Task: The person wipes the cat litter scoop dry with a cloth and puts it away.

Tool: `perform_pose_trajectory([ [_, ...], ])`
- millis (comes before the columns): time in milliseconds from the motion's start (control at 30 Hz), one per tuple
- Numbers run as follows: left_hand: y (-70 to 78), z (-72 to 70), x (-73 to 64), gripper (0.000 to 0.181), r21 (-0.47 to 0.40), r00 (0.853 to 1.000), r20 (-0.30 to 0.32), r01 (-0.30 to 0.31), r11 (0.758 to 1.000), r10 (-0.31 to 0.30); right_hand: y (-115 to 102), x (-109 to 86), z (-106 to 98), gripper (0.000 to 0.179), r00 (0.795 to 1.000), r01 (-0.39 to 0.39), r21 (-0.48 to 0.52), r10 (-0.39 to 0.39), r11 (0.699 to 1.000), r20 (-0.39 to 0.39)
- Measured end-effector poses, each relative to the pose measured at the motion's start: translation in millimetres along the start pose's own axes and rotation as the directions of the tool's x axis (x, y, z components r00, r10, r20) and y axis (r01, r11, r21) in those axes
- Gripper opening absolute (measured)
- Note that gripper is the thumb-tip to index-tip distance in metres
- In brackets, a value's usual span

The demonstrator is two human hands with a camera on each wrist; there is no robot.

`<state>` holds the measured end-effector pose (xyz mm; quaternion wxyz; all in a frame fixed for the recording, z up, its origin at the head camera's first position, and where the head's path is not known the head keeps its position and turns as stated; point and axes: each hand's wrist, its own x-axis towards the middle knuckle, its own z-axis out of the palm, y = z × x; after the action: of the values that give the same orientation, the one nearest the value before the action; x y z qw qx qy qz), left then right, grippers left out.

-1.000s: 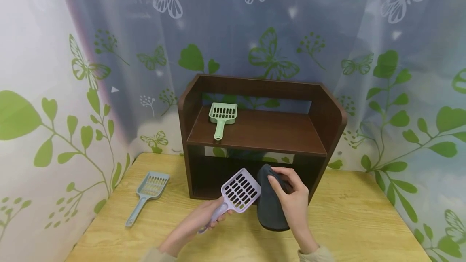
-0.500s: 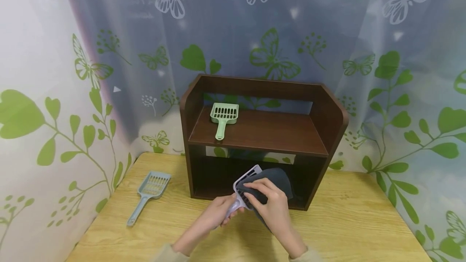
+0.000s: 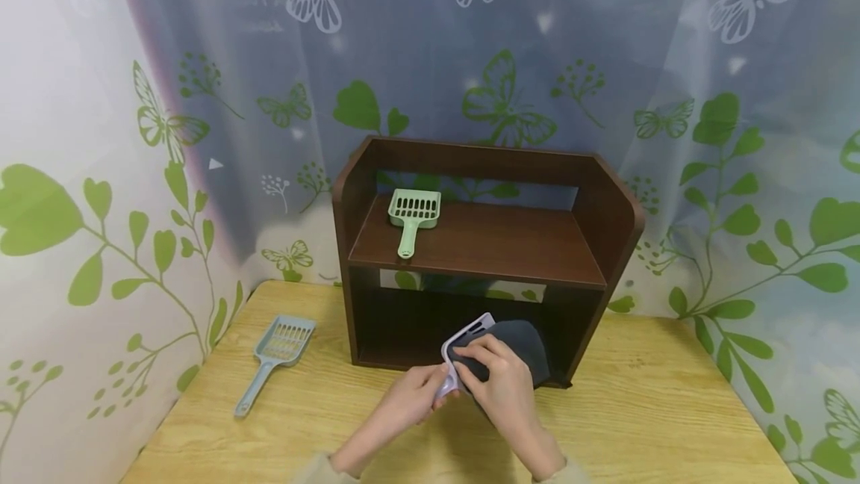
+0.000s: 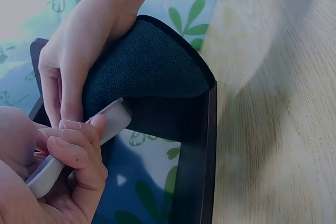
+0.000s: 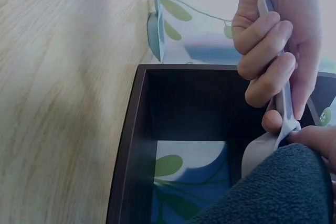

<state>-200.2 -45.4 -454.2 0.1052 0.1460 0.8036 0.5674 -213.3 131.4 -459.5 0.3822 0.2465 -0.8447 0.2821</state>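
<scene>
My left hand (image 3: 413, 393) grips the handle of a pale purple slotted litter scoop (image 3: 449, 381), held up in front of the shelf. In the left wrist view its fingers curl round the scoop's handle (image 4: 46, 176). My right hand (image 3: 500, 383) pinches a dark blue-grey cloth (image 3: 524, 349) and presses it over the scoop's slotted head, near where the handle joins. Most of the head is hidden under cloth and fingers; only its far edge shows. The cloth (image 5: 283, 192) drapes off to the right of the scoop in the head view.
A dark brown two-tier shelf (image 3: 484, 269) stands on the wooden table (image 3: 645, 409) behind the hands. On its upper board lies a green litter scoop (image 3: 411, 224). A blue litter scoop (image 3: 272, 357) lies on the table at the left. Butterfly-patterned curtain (image 3: 416, 43) hangs behind.
The right hand has brought the cloth left onto the scoop's head, then shifted slightly toward the handle. The left hand has moved right and turned the scoop more edge-on.
</scene>
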Motion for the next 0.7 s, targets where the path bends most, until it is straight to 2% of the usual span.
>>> perform_pose_trajectory([
  [100, 1.0, 2.7, 0.6, 0.049, 0.044, 1.000, -0.006, -0.022, 0.999, 0.022, 1.4, -1.8, 0.5, 0.031, 1.000, 0.019, -0.058, -0.020, 0.998, -0.019],
  [333, 2.1, 5.8, 3.0, 0.049, 0.060, 0.999, 0.000, -0.041, 0.997, 0.041, 5.9, -1.0, 2.5, 0.031, 0.988, 0.049, -0.184, -0.075, 0.982, -0.138],
  [533, 5.8, 3.6, 2.3, 0.041, 0.037, 0.999, 0.016, -0.040, 0.999, 0.039, 13.5, 5.2, -0.8, 0.030, 0.978, -0.013, -0.241, -0.037, 0.971, -0.204],
  [700, 7.0, 2.5, -0.6, 0.039, 0.030, 0.999, 0.015, -0.037, 0.999, 0.036, 18.3, 8.4, -3.5, 0.030, 0.971, -0.050, -0.238, -0.009, 0.970, -0.240],
])
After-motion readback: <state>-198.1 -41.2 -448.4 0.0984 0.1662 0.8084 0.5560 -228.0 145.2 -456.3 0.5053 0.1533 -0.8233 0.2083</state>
